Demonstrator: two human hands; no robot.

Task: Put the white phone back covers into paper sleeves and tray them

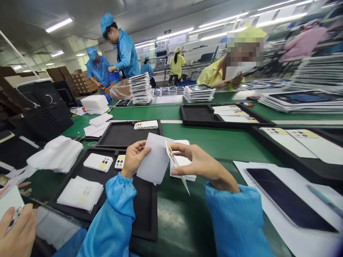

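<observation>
My left hand (136, 156) pinches a thin white sheet (154, 159) by its upper left edge, thumb in front. Just right of it, my right hand (198, 160) holds a thin white panel (177, 164) with a yellowish corner and dark round openings, tilted nearly edge-on between thumb and fingers. The panel's top meets or overlaps the sheet's right edge. Behind and below the panel, a stack of white pieces (189, 171) lies on the green table. White panels with yellow corners (98, 162) and a wrapped stack (80, 193) lie in the black tray (144, 217) at the left.
A large dark-screened phone (289, 198) lies on white paper (249, 167) at the right, beside a pen (325, 200). Black trays (284, 146) with white panels stand farther right. Another person's hand (20, 228) holds a panel at lower left. White foam sheets (57, 153) lie at left.
</observation>
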